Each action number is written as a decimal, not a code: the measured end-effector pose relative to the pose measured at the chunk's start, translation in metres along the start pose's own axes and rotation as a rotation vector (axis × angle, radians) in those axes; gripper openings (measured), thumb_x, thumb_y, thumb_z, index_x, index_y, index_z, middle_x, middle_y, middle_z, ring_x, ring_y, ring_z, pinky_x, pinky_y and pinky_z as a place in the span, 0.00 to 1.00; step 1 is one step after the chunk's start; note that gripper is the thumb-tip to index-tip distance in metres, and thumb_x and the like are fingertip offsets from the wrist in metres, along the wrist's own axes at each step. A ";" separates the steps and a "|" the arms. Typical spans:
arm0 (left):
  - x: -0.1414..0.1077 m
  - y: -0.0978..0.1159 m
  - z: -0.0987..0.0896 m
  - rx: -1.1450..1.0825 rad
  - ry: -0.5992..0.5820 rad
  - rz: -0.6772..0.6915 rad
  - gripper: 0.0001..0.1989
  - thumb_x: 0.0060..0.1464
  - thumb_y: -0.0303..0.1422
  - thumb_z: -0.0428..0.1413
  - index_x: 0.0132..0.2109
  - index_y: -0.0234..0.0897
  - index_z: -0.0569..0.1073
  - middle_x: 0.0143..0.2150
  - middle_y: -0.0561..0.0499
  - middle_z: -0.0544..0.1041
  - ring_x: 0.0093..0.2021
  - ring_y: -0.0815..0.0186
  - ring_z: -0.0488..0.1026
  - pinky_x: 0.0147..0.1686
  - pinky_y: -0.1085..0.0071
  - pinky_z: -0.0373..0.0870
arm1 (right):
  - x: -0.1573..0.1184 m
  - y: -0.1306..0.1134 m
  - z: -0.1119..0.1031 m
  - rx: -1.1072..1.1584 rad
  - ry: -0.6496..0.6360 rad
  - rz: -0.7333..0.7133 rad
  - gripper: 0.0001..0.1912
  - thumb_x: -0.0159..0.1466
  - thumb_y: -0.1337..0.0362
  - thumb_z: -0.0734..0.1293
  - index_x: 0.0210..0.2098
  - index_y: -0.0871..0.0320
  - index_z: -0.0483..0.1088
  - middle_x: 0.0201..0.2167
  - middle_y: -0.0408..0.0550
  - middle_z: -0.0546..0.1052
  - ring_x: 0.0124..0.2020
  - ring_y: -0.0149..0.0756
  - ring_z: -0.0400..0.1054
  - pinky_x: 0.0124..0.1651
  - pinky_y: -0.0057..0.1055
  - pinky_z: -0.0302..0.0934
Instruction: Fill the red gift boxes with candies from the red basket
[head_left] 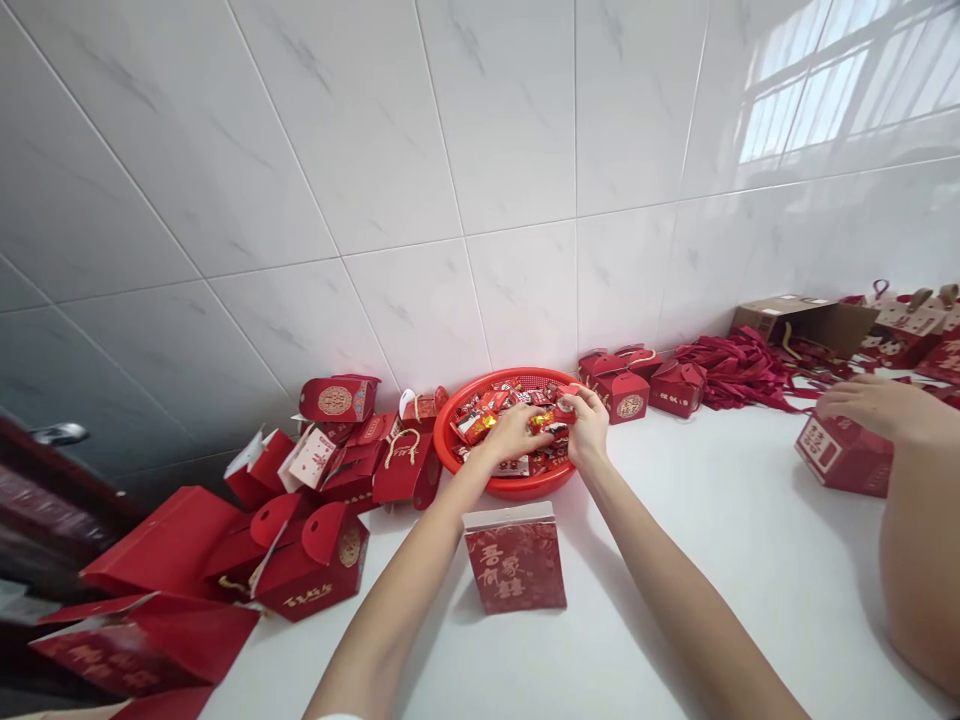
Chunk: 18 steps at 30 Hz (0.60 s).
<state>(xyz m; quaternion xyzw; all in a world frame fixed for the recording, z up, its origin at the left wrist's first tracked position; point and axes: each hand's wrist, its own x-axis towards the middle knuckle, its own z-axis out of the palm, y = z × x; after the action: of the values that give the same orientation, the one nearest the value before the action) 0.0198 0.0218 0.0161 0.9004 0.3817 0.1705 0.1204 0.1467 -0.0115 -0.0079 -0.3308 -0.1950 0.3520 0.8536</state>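
Nearest to me, the person's bare forearms (pixel 382 620) stretch over the white table (pixel 675 520), a red gift box (pixel 516 565) with pale lettering standing between them. Beyond it, against the far wall, sits a red plastic basket (pixel 517 488) of wrapped candies (pixel 476 428). The left hand (pixel 514 432) curls down among them; I can't tell whether it grips one. The right hand (pixel 590 425) pinches a small red packet (pixel 568 403) over the basket's right side. More gift boxes (pixel 319 565) crowd the left; at right, a co-worker's hand (pixel 862 402) is at another box (pixel 847 455).
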 end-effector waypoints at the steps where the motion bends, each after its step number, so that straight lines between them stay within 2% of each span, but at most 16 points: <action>1: 0.003 0.001 0.001 0.033 -0.054 0.052 0.20 0.52 0.37 0.63 0.53 0.40 0.76 0.53 0.45 0.77 0.53 0.56 0.73 0.55 0.64 0.68 | 0.000 0.000 0.000 -0.003 0.002 -0.002 0.13 0.44 0.64 0.73 0.30 0.56 0.71 0.27 0.39 0.75 0.29 0.32 0.67 0.34 0.30 0.62; 3: 0.009 0.002 0.002 0.128 -0.114 0.064 0.19 0.52 0.37 0.64 0.51 0.42 0.77 0.52 0.45 0.76 0.54 0.55 0.72 0.57 0.62 0.66 | -0.001 -0.002 0.000 -0.004 -0.001 -0.001 0.14 0.44 0.64 0.73 0.30 0.56 0.71 0.26 0.39 0.75 0.28 0.32 0.67 0.33 0.30 0.62; 4: 0.012 0.002 0.002 0.180 -0.094 0.024 0.15 0.54 0.36 0.62 0.49 0.42 0.77 0.51 0.45 0.76 0.54 0.54 0.71 0.57 0.61 0.66 | -0.002 -0.002 0.000 -0.001 -0.004 0.003 0.14 0.43 0.64 0.73 0.30 0.56 0.70 0.26 0.38 0.75 0.28 0.31 0.67 0.33 0.29 0.62; 5: 0.014 0.001 0.001 0.225 -0.035 -0.041 0.11 0.57 0.33 0.59 0.48 0.41 0.78 0.50 0.44 0.75 0.54 0.54 0.71 0.57 0.60 0.65 | -0.002 -0.003 0.001 0.005 -0.007 0.009 0.14 0.43 0.63 0.73 0.30 0.56 0.70 0.26 0.38 0.75 0.28 0.31 0.67 0.33 0.29 0.63; 7: 0.015 -0.002 -0.001 0.265 0.144 -0.185 0.13 0.59 0.26 0.53 0.47 0.39 0.78 0.51 0.41 0.74 0.54 0.53 0.70 0.57 0.58 0.64 | -0.003 -0.004 0.002 0.021 -0.006 0.022 0.15 0.43 0.64 0.73 0.31 0.56 0.70 0.27 0.39 0.75 0.28 0.31 0.67 0.33 0.29 0.63; 9: 0.015 -0.006 -0.003 0.224 0.241 -0.207 0.16 0.57 0.22 0.50 0.47 0.38 0.78 0.51 0.41 0.75 0.53 0.54 0.71 0.56 0.59 0.65 | -0.004 -0.005 0.002 0.035 0.004 0.029 0.15 0.42 0.64 0.73 0.30 0.56 0.71 0.27 0.39 0.75 0.28 0.30 0.67 0.33 0.28 0.63; 11: 0.013 -0.008 -0.002 0.136 0.170 -0.074 0.16 0.54 0.21 0.52 0.45 0.38 0.79 0.48 0.43 0.77 0.51 0.57 0.72 0.54 0.63 0.67 | -0.003 -0.005 0.002 0.040 0.019 0.023 0.15 0.41 0.65 0.73 0.30 0.56 0.71 0.27 0.38 0.75 0.28 0.29 0.67 0.33 0.27 0.62; 14: 0.009 -0.005 0.004 0.055 -0.060 0.127 0.16 0.50 0.23 0.54 0.44 0.38 0.80 0.47 0.45 0.78 0.48 0.58 0.75 0.52 0.67 0.69 | -0.002 -0.004 0.001 0.041 0.034 0.007 0.14 0.42 0.66 0.72 0.29 0.56 0.70 0.26 0.38 0.75 0.28 0.29 0.67 0.33 0.27 0.63; 16: 0.008 -0.001 0.008 0.040 -0.161 0.172 0.17 0.49 0.26 0.57 0.47 0.39 0.80 0.49 0.45 0.78 0.47 0.56 0.75 0.50 0.66 0.70 | -0.001 -0.003 0.000 0.041 0.038 -0.004 0.14 0.42 0.66 0.72 0.29 0.56 0.70 0.26 0.37 0.75 0.28 0.29 0.67 0.33 0.27 0.63; 18: 0.008 0.003 0.012 0.016 -0.211 0.216 0.18 0.48 0.30 0.60 0.49 0.39 0.79 0.50 0.44 0.78 0.48 0.54 0.75 0.49 0.65 0.71 | -0.001 -0.002 0.000 0.040 0.041 -0.012 0.14 0.42 0.66 0.72 0.30 0.56 0.71 0.27 0.38 0.75 0.28 0.29 0.68 0.33 0.27 0.63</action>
<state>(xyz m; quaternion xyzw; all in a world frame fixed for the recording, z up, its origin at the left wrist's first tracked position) 0.0321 0.0245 0.0081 0.9501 0.2691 0.0837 0.1335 0.1473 -0.0133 -0.0066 -0.3193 -0.1726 0.3439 0.8660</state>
